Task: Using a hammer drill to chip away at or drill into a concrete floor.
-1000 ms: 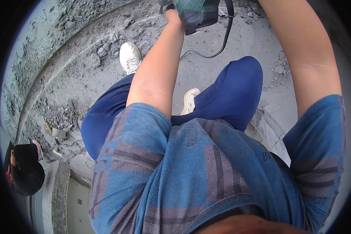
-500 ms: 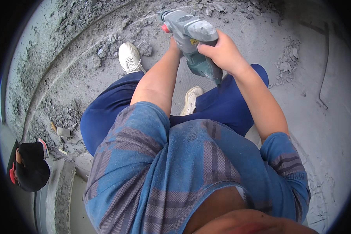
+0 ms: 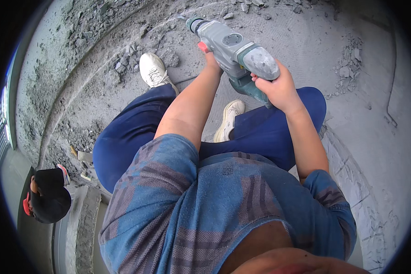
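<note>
A dusty grey and green rotary hammer is held out in front of me, its chuck and bit pointing to the far left. My right hand is closed round the rear handle, thumb and fingertips showing beside it. Close to the red part at the tool's left side, my left hand grips the tool; most of its fingers are hidden beneath the body. The bit's tip appears over the dusty, broken ground; whether it touches is unclear.
Rubble lumps lie past my left white shoe; more rubble lies far right. A curved groove crosses the floor at left. Another person in black is at lower left, near a concrete ledge. A thin rod or cable runs at right.
The rotary hammer has shifted right and slightly nearer, levelling out so more of its length and its bit show. Both hands have stayed on it. The view has shifted a little.
</note>
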`<control>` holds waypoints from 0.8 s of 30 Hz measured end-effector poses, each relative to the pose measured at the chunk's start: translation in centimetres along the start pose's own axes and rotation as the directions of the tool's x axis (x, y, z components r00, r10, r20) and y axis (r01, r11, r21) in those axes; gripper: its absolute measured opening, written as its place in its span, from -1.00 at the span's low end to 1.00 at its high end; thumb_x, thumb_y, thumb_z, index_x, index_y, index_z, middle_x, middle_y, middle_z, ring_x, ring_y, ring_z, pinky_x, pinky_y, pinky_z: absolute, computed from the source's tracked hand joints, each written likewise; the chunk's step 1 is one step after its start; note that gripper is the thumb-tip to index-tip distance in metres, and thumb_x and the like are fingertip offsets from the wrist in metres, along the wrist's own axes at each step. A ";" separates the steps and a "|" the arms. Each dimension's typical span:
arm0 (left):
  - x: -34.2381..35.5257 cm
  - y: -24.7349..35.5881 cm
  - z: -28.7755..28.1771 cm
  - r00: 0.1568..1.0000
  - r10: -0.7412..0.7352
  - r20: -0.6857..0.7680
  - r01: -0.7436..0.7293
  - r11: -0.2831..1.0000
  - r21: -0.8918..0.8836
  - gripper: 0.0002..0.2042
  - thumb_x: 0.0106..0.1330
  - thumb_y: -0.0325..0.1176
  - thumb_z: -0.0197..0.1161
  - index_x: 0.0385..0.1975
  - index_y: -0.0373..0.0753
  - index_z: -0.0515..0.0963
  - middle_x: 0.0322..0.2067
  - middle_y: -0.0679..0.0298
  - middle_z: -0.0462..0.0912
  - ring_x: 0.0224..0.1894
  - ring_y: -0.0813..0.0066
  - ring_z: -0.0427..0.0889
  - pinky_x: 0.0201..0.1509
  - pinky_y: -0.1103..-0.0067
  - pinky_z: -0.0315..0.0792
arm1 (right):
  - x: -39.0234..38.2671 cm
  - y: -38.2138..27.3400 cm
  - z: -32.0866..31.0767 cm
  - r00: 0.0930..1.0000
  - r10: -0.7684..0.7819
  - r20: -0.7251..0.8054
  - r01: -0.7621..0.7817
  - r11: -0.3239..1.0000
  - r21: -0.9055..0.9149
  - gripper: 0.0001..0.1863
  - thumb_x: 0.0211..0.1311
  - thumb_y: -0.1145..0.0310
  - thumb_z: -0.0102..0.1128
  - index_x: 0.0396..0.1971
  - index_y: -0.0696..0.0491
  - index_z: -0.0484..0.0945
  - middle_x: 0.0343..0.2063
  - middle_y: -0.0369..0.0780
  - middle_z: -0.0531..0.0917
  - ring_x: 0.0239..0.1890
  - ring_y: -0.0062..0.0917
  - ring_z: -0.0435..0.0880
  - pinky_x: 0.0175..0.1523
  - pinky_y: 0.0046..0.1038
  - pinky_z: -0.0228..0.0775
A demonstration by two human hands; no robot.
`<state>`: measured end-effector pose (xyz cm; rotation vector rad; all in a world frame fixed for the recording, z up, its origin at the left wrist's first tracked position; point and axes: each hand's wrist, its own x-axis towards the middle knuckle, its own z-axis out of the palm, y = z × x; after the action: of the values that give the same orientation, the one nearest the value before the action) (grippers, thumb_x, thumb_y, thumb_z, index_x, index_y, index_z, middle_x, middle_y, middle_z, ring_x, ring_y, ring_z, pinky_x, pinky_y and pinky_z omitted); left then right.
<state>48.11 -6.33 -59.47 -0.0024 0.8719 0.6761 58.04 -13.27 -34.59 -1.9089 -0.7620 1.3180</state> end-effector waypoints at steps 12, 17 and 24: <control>2.4 1.8 -2.3 1.000 -0.017 -0.025 0.021 0.991 0.133 -0.53 0.40 0.01 0.02 0.12 -0.22 0.39 0.04 0.10 0.57 0.05 0.12 0.59 0.12 0.20 0.49 | 2.1 0.6 0.4 0.999 0.003 -0.036 -0.003 1.000 0.004 -0.83 0.01 0.56 0.17 -0.33 0.16 0.57 -0.44 -0.31 0.63 -0.36 -0.64 0.59 -0.18 -0.53 0.45; 2.3 2.1 -0.2 0.990 -0.046 -0.137 0.073 0.979 0.193 -0.61 0.41 -0.13 0.04 0.10 -0.22 0.45 0.02 0.16 0.61 0.05 0.19 0.60 0.14 0.26 0.47 | 4.8 1.4 -2.5 0.998 0.048 0.030 -0.049 0.998 0.044 -0.87 0.05 0.53 0.14 -0.36 0.17 0.56 -0.50 -0.29 0.60 -0.44 -0.60 0.58 -0.24 -0.52 0.45; 4.2 2.8 2.2 0.994 0.046 -0.099 -0.006 0.929 0.371 -0.62 0.37 -0.15 0.15 0.07 -0.24 0.46 -0.04 0.21 0.61 -0.04 0.30 0.63 0.03 0.33 0.52 | 9.7 -2.8 -5.0 0.993 0.090 0.082 -0.096 0.993 0.073 -0.88 0.09 0.44 0.14 -0.37 0.13 0.54 -0.54 -0.30 0.59 -0.52 -0.66 0.55 -0.35 -0.56 0.44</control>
<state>50.00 -1.20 -60.22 0.3157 1.0941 0.5309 65.55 -5.07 -36.37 -1.8605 -0.6583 1.4659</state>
